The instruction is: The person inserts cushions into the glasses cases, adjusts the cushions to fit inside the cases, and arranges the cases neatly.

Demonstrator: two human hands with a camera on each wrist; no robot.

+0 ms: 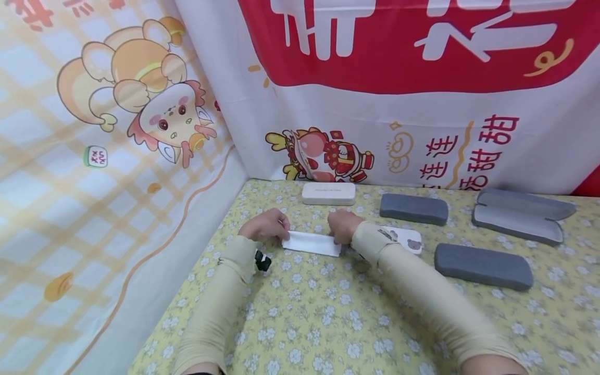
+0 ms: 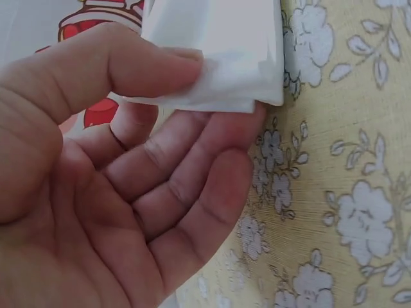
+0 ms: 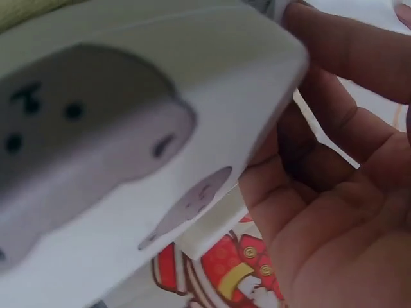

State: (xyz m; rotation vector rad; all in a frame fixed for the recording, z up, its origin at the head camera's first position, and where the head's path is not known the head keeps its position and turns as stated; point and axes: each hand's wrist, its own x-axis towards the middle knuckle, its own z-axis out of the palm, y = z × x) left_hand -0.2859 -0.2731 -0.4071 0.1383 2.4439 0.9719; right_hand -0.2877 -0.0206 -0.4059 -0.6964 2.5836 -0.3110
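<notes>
A white folded cloth [image 1: 311,243] stretches between the two hands, low over the flowered tabletop. My left hand [image 1: 267,225] pinches its left end, the thumb on top and the fingers beneath, as the left wrist view shows. At the opposite end, my right hand [image 1: 344,226] grips the cloth with curled fingers. A white case with grey bear prints [image 1: 410,239] lies just right of that hand, partly behind the forearm. In the right wrist view this bear-print case [image 3: 218,77] fills much of the picture and hides some of the fingers.
A closed white glasses case [image 1: 328,193] lies behind the hands near the wall cloth. To the right are two closed grey glasses cases, one farther back [image 1: 413,209] and one nearer [image 1: 484,266]. Another grey case [image 1: 517,224] lies with its lid up at the far right.
</notes>
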